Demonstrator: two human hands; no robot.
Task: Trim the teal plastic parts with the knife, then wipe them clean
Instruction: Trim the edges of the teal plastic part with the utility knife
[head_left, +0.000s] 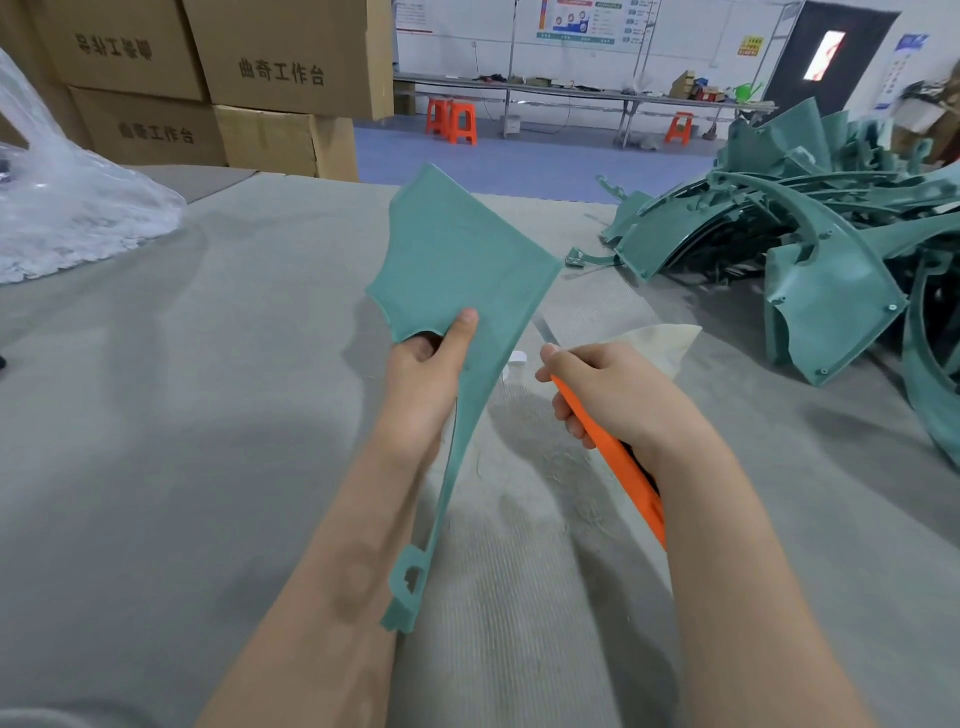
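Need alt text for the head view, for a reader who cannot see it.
The left hand holds a flat teal plastic part while the right hand grips an orange utility knife, its blade near the part's edge. A pile of teal parts lies to the right on the grey table.

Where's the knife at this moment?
Head view, right of centre: the right hand grips the orange knife, blade pointing up beside the teal part that the left hand holds. A pale cloth shows just behind it.

Your knife (623, 467): handle largely hidden by your right hand (608, 395), blade blurred; pile of teal parts (831, 270): cut off at right edge; cloth (670, 343): half behind that hand.
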